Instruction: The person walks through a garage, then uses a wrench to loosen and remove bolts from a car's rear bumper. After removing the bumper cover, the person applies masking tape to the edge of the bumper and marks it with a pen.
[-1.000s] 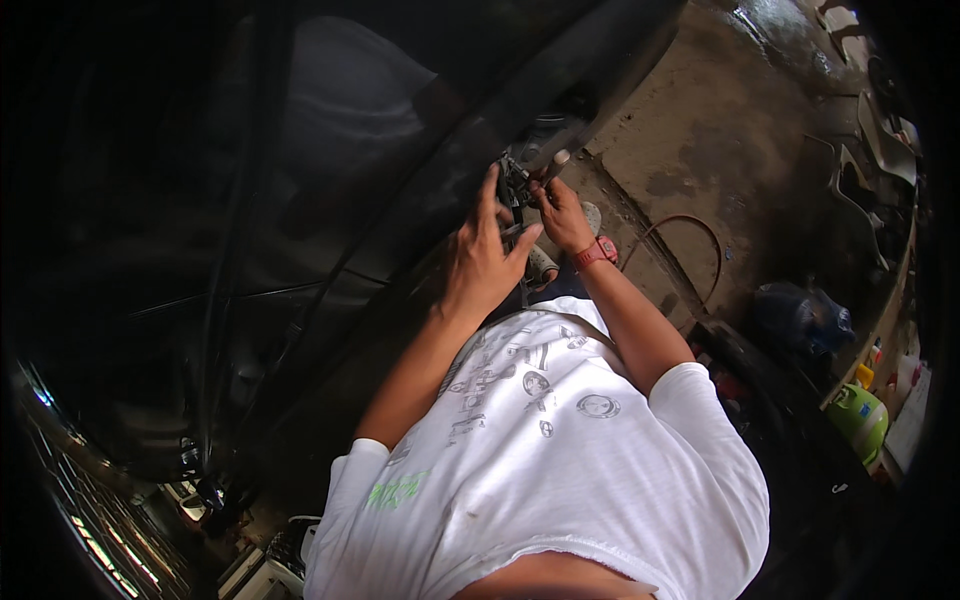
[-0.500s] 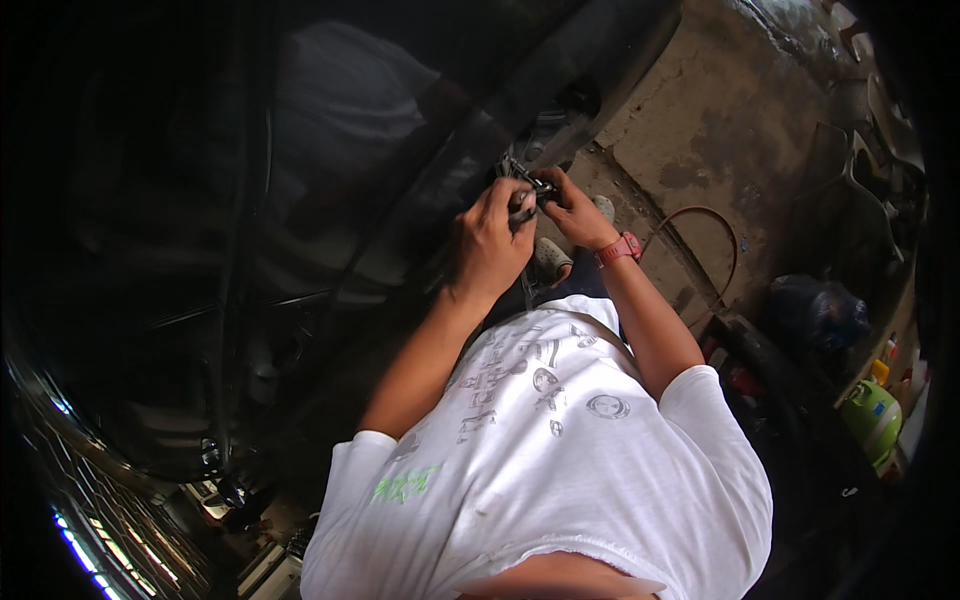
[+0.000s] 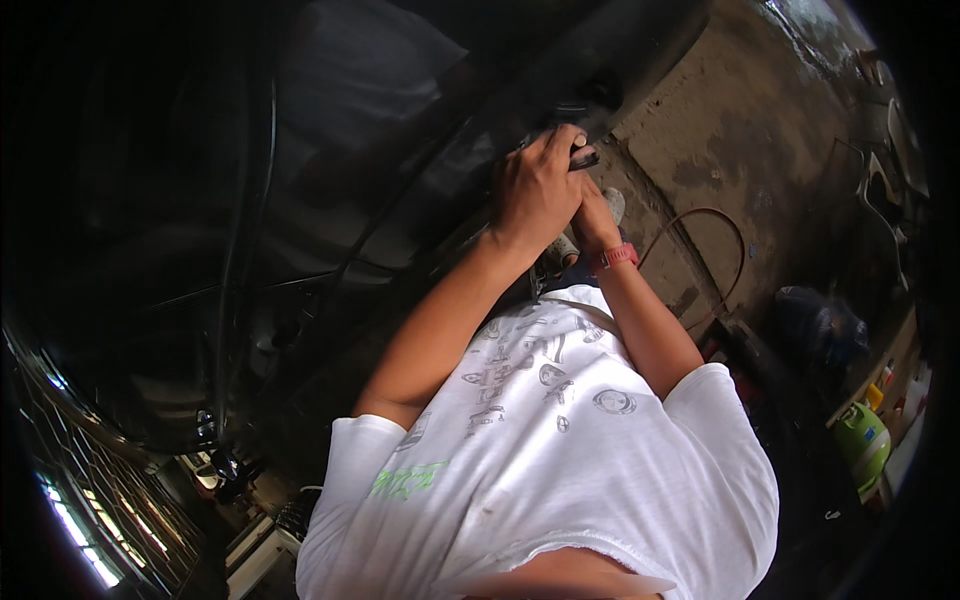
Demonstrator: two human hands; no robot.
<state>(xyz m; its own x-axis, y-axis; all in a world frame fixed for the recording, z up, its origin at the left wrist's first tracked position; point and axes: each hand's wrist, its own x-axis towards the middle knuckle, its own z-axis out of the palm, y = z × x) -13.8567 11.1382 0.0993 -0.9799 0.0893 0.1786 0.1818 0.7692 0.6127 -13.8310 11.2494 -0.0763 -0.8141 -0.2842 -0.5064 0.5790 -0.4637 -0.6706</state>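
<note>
My left hand [image 3: 540, 190] is near the lower edge of a glossy black car body [image 3: 340, 210]. Its fingers are curled round a dark tool with a short bar-like end [image 3: 584, 158] showing past the knuckles; its kind I cannot make out. Just behind and below it is my right hand [image 3: 594, 208], with a red watch [image 3: 616, 256] on the wrist. The left hand covers the right hand's fingers, so whatever they hold is hidden. Both hands are close to a dark opening in the car's lower panel.
A thin reddish hose [image 3: 738, 235] curves over the stained concrete floor [image 3: 720, 130] to the right. Farther right are a dark plastic bag [image 3: 820, 325], a green rounded container [image 3: 862, 440] and curved panels [image 3: 885, 200]. My shoes [image 3: 612, 205] stand beneath my hands.
Both hands have shifted forward and to the right, along the car's edge. The left hand has turned over the right, covering its fingers and the metal piece seen between them before.
</note>
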